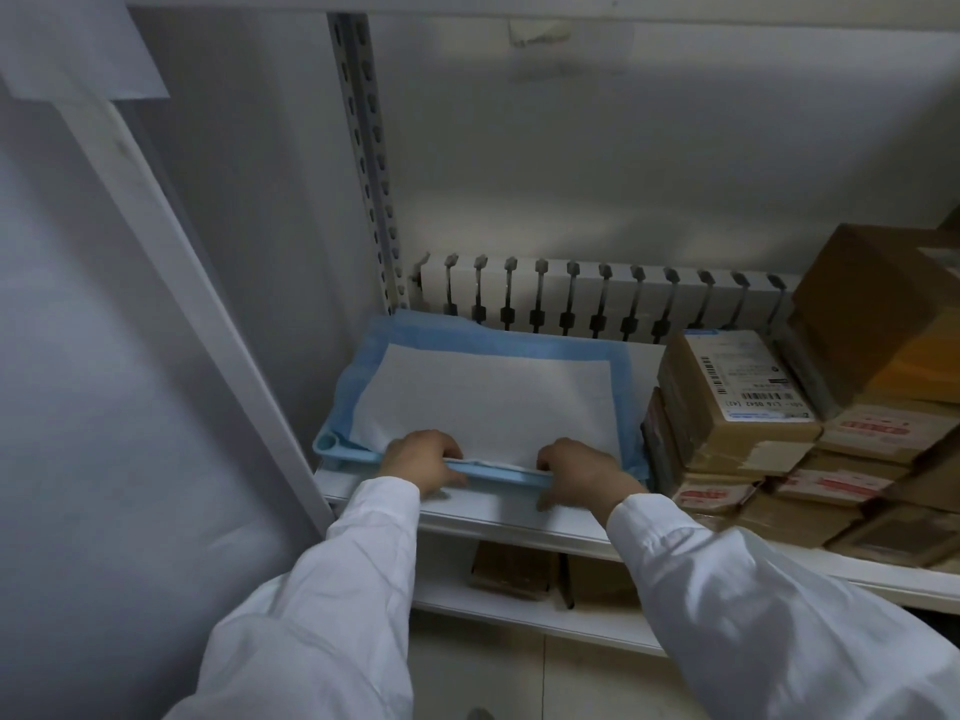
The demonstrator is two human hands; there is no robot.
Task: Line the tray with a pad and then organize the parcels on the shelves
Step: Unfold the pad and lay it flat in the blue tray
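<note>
Currently left hand (423,459) and right hand (582,472) curl over tray (332,441) front rim, pinning pad (493,392) edge; risk: a shove may bunch the pad.

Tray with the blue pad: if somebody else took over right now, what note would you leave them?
Left hand: grips the front rim of the tray.
Right hand: grips the same rim, fingers curled over onto the pad.
Where: the tray sits on the shelf, just left of the stacked parcels.
Done: the pad lies in the tray, its blue border draped over the sides.
Left: organize the parcels; a few lower parcels sit on the shelf below.
</note>
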